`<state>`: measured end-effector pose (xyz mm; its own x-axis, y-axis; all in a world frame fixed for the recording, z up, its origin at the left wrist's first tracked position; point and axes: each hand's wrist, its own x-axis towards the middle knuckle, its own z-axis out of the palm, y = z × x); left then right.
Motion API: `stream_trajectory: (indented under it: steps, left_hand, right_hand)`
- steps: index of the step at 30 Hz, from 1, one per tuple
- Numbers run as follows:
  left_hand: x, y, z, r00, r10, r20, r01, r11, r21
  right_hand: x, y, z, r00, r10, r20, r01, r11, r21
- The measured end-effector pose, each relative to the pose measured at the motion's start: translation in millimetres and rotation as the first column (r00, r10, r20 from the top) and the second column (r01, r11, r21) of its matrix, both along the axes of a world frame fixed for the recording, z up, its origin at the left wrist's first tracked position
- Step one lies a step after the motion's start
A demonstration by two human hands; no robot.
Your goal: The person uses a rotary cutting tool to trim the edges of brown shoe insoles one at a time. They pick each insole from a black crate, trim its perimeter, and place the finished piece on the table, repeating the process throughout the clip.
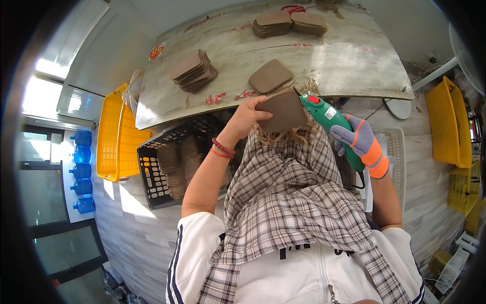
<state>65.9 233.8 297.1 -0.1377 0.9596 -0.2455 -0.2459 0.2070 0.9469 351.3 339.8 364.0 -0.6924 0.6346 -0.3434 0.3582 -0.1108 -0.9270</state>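
Note:
My left hand (245, 120) is bare and pinches a dark brown, rounded-square pad (284, 114) above my lap. In my gloved right hand (362, 144) is a green handheld electric cutter (324, 112) with a red switch; its tip meets the pad's upper right edge. Thin brown trimmings (283, 136) hang below the pad onto my plaid apron (288, 187). Just beyond, a few similar pads (272, 76) lie stacked at the table's near edge. The fingertips under the cutter are partly hidden.
On the table (228, 63) stand a leaning pad stack (194, 71) and two more stacks (273, 24) at the back. A black crate (152, 172) holding many pads is at my left. Yellow baskets stand left (109, 137) and right (445, 124); a white basket (400, 152) is beside my right arm.

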Motion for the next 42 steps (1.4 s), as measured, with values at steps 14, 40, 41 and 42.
stream_trajectory:
  steps: [14, 40, 41, 42]
  left_hand:
    - [-22.2, -6.4, 2.7, 0.962, 0.244, 0.124, -0.261, 0.954, 0.145]
    - [-43.9, -6.8, 27.9, 0.959, 0.082, -0.271, -0.073, 0.996, 0.043]
    - [-83.3, -7.8, 16.9, 0.951, 0.256, -0.172, -0.232, 0.961, 0.148]
    - [-109.4, -8.6, 34.1, 0.927, 0.374, -0.021, -0.361, 0.908, 0.213]
  right_hand:
    - [-6.8, -6.4, -1.9, 0.997, 0.072, 0.0, -0.072, 0.992, -0.106]
    - [-40.7, -6.3, -15.9, 0.998, 0.048, -0.039, -0.05, 0.997, -0.057]
    - [-36.5, -5.0, -18.5, 0.999, 0.026, -0.038, -0.029, 0.997, -0.072]
    - [-27.7, -0.7, -24.7, 0.999, -0.016, -0.033, 0.013, 0.996, -0.088]
